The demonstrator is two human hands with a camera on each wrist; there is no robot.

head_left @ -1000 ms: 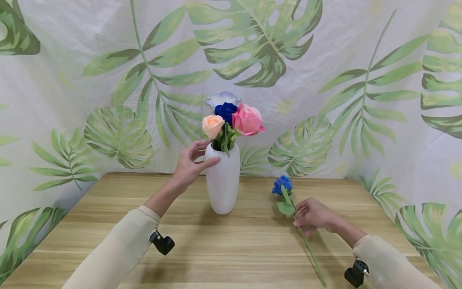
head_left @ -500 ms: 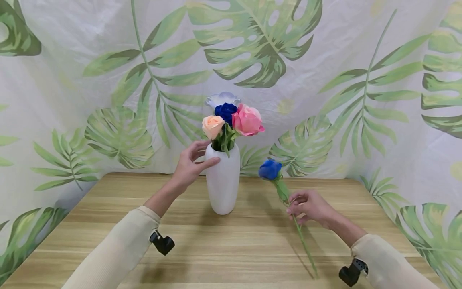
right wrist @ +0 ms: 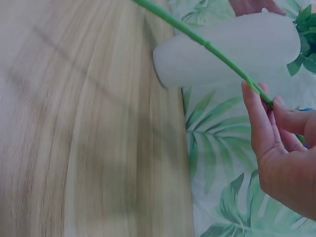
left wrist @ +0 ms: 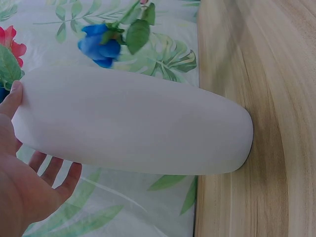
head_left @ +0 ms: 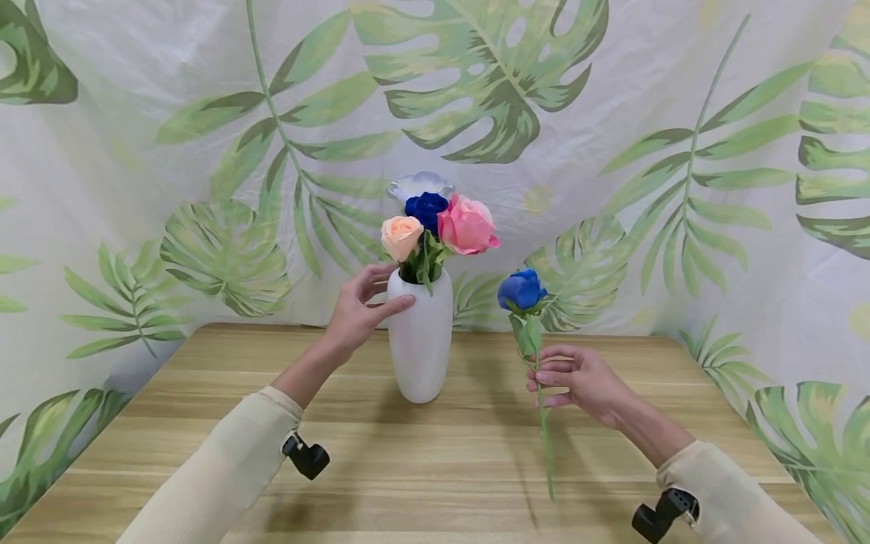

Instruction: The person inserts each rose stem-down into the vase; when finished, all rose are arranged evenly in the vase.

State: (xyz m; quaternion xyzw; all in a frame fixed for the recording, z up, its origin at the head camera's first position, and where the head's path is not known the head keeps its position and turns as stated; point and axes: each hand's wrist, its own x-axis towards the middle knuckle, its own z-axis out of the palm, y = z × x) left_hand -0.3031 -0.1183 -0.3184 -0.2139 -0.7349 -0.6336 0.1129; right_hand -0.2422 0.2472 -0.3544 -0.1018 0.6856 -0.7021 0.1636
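A tall white vase (head_left: 420, 340) stands upright on the table, holding a peach rose (head_left: 401, 238), a dark blue rose (head_left: 427, 212), a pink rose (head_left: 467, 225) and a pale bluish-white flower (head_left: 420, 186) behind them. Near its mouth my left hand (head_left: 356, 313) holds the vase, thumb across the front and fingers round the far side. To the right of the vase, my right hand (head_left: 587, 385) pinches the green stem of a blue rose (head_left: 522, 289). That rose is nearly upright above the table, bloom up. In the right wrist view the stem (right wrist: 212, 48) runs between thumb and fingertips.
The wooden table (head_left: 381, 483) ends at a back edge just behind the vase. A leaf-printed cloth (head_left: 326, 91) hangs behind it. Each sleeve carries a small black camera (head_left: 306, 456) at the wrist.
My right hand has lifted the blue rose off the table, moved slightly left and turned it from slanting to nearly upright. The left hand and the vase have stayed put.
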